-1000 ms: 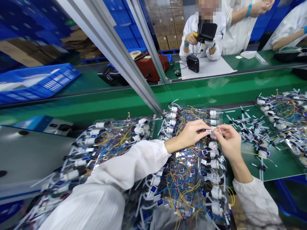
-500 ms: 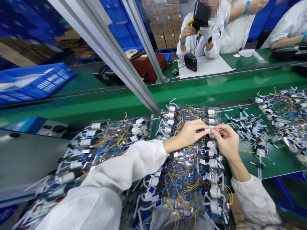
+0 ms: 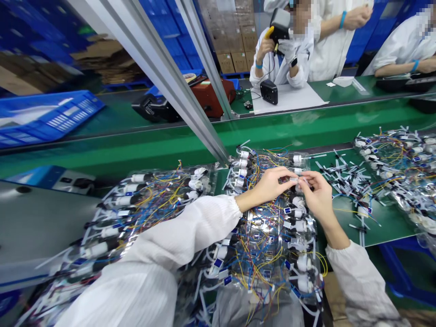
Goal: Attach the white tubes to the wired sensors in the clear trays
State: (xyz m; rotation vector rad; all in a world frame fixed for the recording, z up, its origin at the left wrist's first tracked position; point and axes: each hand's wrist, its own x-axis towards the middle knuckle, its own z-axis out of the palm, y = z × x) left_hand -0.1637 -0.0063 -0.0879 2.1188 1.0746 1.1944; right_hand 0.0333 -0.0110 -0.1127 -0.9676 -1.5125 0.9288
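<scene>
My left hand (image 3: 270, 185) and my right hand (image 3: 316, 194) meet over a clear tray (image 3: 269, 236) full of small white-and-black parts with blue, yellow and red wires. Both hands pinch one small white part (image 3: 295, 180) between their fingertips, left hand on its left end, right hand on its right end. Both fingers sets are closed round it. White sleeves cover both forearms.
A second wired tray (image 3: 153, 200) lies to the left, a third (image 3: 398, 168) at far right, with loose white tubes (image 3: 347, 179) between. A grey frame post (image 3: 177, 91) slants down ahead. Beyond the green belt (image 3: 306, 127), people in white coats work; blue crate (image 3: 47, 116) at left.
My hands stay joined on the small white part and have shifted slightly up and left in view. The person across the belt has raised a black device higher.
</scene>
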